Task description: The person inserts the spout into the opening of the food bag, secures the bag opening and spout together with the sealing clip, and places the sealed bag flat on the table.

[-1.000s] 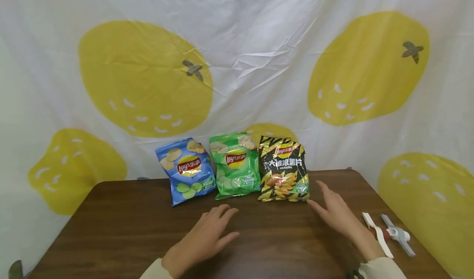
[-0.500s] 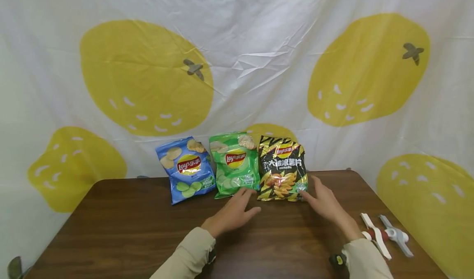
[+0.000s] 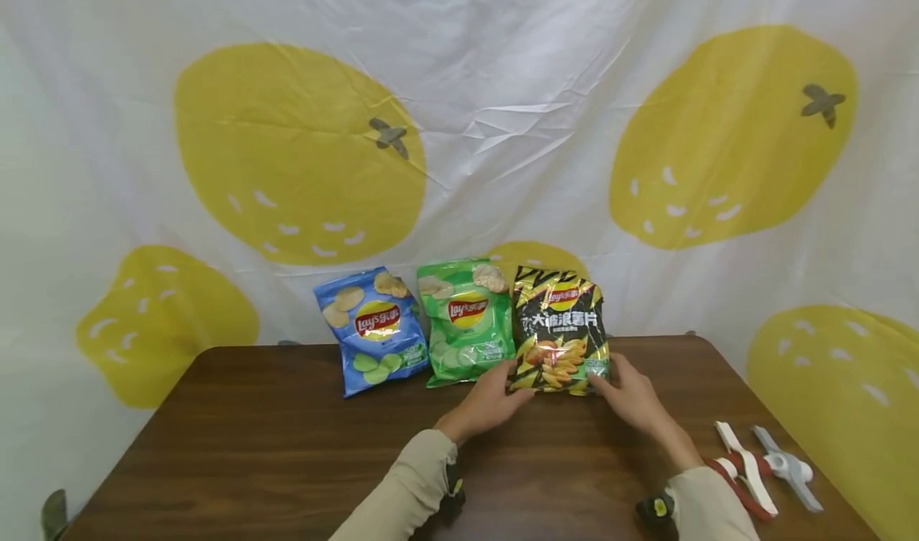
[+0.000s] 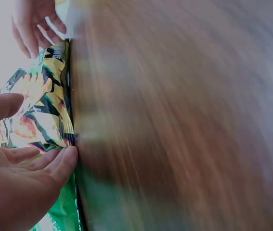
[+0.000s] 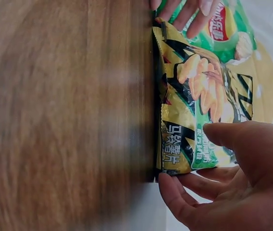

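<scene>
A black-and-yellow bag of potato chips (image 3: 560, 329) leans upright against the cloth at the back of the table. At its lower left corner is my left hand (image 3: 488, 401), fingers beside the bag's edge and thumb held off in front. My right hand (image 3: 635, 397) holds the lower right corner, with the thumb on the front and the fingers along the side edge, as the right wrist view shows. A green bag of potato chips (image 3: 467, 317) stands close on the left, partly behind my left fingers. Beyond it leans a blue bag of potato chips (image 3: 373, 329), tilted.
White, grey and red tools with long handles (image 3: 764, 469) lie at the right of the dark wooden table (image 3: 287, 445). A white cloth with yellow fruit print (image 3: 488, 166) hangs directly behind the bags.
My left hand has moved forward and right, from the front of the table to the black-and-yellow bag. My right hand has closed in on that bag's right corner. The bags keep their places.
</scene>
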Motion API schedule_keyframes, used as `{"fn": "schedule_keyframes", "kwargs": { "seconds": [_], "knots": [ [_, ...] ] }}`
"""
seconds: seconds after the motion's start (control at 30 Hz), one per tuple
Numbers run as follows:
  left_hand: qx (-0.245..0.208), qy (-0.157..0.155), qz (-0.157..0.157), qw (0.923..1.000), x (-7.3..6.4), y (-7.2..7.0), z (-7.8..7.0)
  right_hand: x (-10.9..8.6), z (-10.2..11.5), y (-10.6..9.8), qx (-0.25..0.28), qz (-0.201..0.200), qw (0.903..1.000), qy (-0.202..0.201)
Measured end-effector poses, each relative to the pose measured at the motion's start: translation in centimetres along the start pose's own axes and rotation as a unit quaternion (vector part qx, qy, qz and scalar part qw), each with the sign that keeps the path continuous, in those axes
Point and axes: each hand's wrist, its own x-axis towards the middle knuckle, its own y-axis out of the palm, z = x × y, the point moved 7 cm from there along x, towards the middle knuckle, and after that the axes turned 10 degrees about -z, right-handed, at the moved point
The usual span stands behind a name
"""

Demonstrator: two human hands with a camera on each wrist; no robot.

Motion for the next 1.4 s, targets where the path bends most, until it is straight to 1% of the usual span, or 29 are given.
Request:
{"fn": "schedule_keyframes", "kwargs": {
  "seconds": [0.07,0.13,0.23,0.33,0.4,0.47,0.53,0.7,0.83,0.93,1.1,1.3,1.4],
  "knots": [
    [-0.008,-0.012,0.000,0.9999,0.1,0.2,-0.1,0.0,-0.2,-0.1,0.001,-0.001,1.0000,0.000],
    [-0.003,-0.020,0.001,0.9998,0.2,0.5,-0.1,-0.1,-0.3,-0.2,-0.002,-0.003,1.0000,0.003],
    [0.002,-0.033,-0.001,0.9995,0.1,0.6,-0.2,-0.3,-0.4,-0.3,0.009,0.007,0.9998,0.017],
    [0.011,-0.043,-0.009,0.9990,-0.1,0.5,-0.1,-0.5,-0.3,-0.2,0.029,0.021,0.9988,0.035],
    [0.015,-0.038,-0.017,0.9990,-0.3,0.2,0.0,-0.6,-0.1,0.0,0.042,0.028,0.9978,0.042],
    [0.012,-0.030,-0.023,0.9992,-0.4,0.1,-0.3,-0.7,0.2,-0.2,0.046,0.029,0.9976,0.042],
    [0.004,-0.020,-0.024,0.9995,-0.5,0.2,-0.5,-0.9,0.3,-0.4,0.050,0.023,0.9978,0.038],
    [-0.003,-0.014,-0.017,0.9998,-1.3,0.3,-1.1,-1.6,0.5,-1.0,0.054,0.001,0.9982,0.028],
    [0.013,-0.001,-0.009,0.9999,-2.3,0.1,-1.8,-2.4,1.0,-1.8,0.058,-0.023,0.9979,0.017],
    [0.021,0.010,-0.005,0.9997,-3.1,-0.3,-2.4,-3.1,1.8,-2.4,0.055,-0.040,0.9977,0.003],
    [0.025,0.036,0.004,0.9990,-4.6,-1.2,-3.4,-4.3,3.7,-3.1,0.039,-0.046,0.9979,-0.023],
    [0.015,0.052,0.014,0.9984,-7.3,-2.4,-3.8,-5.9,5.8,-3.1,0.022,-0.058,0.9966,-0.054],
    [0.012,0.061,0.019,0.9979,-9.0,-3.5,-3.8,-6.9,6.7,-2.7,0.021,-0.063,0.9956,-0.067]
  ]
}}
